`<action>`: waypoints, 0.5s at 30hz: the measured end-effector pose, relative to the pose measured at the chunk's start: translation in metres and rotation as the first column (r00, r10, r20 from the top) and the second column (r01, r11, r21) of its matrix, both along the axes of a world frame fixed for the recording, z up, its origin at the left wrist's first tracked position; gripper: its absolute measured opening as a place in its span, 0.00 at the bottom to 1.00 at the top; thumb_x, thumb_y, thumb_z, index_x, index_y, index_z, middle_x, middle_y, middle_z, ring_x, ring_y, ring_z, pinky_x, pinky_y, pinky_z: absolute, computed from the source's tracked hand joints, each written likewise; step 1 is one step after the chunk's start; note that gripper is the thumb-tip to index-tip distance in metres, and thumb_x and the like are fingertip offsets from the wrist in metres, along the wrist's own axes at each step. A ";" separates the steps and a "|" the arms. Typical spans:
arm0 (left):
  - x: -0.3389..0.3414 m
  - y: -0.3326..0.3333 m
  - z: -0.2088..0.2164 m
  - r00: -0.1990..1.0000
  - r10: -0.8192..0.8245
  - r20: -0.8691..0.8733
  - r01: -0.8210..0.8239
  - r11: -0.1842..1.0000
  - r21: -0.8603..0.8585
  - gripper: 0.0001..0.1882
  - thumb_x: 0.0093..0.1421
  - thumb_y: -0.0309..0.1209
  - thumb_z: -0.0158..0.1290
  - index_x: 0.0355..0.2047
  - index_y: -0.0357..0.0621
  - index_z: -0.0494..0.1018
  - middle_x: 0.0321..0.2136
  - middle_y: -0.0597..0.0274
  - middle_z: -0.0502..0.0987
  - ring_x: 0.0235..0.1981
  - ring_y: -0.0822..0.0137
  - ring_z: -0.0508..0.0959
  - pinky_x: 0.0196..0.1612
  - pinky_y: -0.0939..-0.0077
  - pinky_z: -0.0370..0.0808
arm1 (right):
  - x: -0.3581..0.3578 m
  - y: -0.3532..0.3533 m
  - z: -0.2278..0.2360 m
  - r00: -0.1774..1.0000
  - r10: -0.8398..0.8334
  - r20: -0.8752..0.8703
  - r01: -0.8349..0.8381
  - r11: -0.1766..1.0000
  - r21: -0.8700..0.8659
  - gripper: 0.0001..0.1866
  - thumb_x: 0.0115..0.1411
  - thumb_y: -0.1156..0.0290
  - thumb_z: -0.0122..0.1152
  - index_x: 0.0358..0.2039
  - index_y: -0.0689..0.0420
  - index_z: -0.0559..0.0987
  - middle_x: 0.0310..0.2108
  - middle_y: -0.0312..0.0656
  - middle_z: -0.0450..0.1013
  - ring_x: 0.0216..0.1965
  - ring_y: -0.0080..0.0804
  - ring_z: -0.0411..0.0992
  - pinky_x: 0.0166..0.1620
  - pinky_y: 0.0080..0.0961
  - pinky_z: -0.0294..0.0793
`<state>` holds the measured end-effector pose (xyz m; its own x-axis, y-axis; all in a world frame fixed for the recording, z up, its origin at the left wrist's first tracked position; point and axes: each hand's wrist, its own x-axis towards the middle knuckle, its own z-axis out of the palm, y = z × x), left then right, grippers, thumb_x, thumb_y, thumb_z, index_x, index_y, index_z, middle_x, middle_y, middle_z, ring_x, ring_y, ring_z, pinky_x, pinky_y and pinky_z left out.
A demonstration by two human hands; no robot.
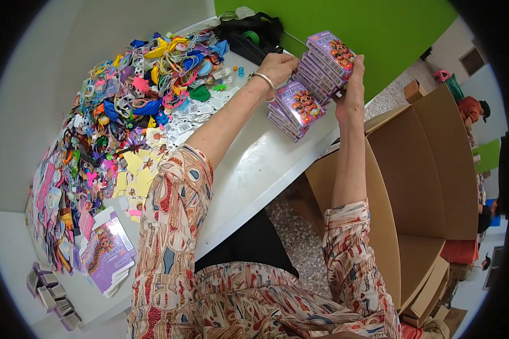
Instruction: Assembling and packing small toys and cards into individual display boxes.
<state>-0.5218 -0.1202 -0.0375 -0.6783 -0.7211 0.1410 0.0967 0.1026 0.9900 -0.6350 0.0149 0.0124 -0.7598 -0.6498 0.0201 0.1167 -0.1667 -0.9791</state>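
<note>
Several small purple cartons (319, 73) with a cartoon picture on the front stand in a leaning row between my hands, at the far right end of the white table. My right hand (352, 93) grips the row's right side, fingers partly hidden behind the cartons. My left hand (276, 70), with a bracelet at the wrist, is closed against the row's left side, its fingertips partly out of sight. Just below, touching the row, lies a shorter stack of the same cartons (302, 104), picture side up.
A large heap of colourful small toys and trinkets (136, 93) covers the table's left side. Near it are yellow cards (133, 183), flat purple printed sheets (108, 254) and small boxes (54, 296). A black bag (254, 28) lies at the back. An open cardboard box (407, 169) stands at right.
</note>
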 end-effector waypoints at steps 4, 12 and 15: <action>0.000 0.007 -0.004 0.994 0.099 -0.051 -0.102 0.992 -0.074 0.18 0.58 0.40 0.51 0.34 0.36 0.79 0.29 0.54 0.81 0.30 0.60 0.80 0.39 0.69 0.74 | 0.010 -0.005 0.001 0.999 -0.031 0.016 0.031 1.000 -0.003 0.43 0.58 0.31 0.42 0.60 0.56 0.64 0.57 0.44 0.66 0.59 0.36 0.61 0.60 0.39 0.56; 0.008 0.024 0.019 0.962 0.211 0.175 -0.105 0.873 -0.477 0.15 0.59 0.38 0.50 0.40 0.41 0.77 0.31 0.46 0.79 0.33 0.52 0.80 0.40 0.66 0.73 | 0.012 -0.002 0.003 0.999 -0.025 0.030 0.025 1.000 0.003 0.41 0.60 0.33 0.40 0.59 0.55 0.65 0.58 0.43 0.65 0.59 0.34 0.60 0.61 0.35 0.54; 0.011 0.024 0.017 0.964 0.213 0.160 -0.110 0.866 -0.489 0.16 0.59 0.37 0.50 0.40 0.40 0.77 0.31 0.47 0.79 0.33 0.52 0.80 0.40 0.66 0.73 | 0.022 -0.001 0.009 0.998 0.013 0.067 -0.011 1.000 -0.022 0.39 0.61 0.33 0.39 0.58 0.55 0.66 0.58 0.42 0.65 0.59 0.34 0.60 0.62 0.35 0.53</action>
<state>-0.5111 -0.0965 -0.0204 -0.6084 -0.7049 0.3645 -0.1587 0.5581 0.8145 -0.6129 0.0135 0.0214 -0.7521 -0.6588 -0.0172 0.1846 -0.1855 -0.9651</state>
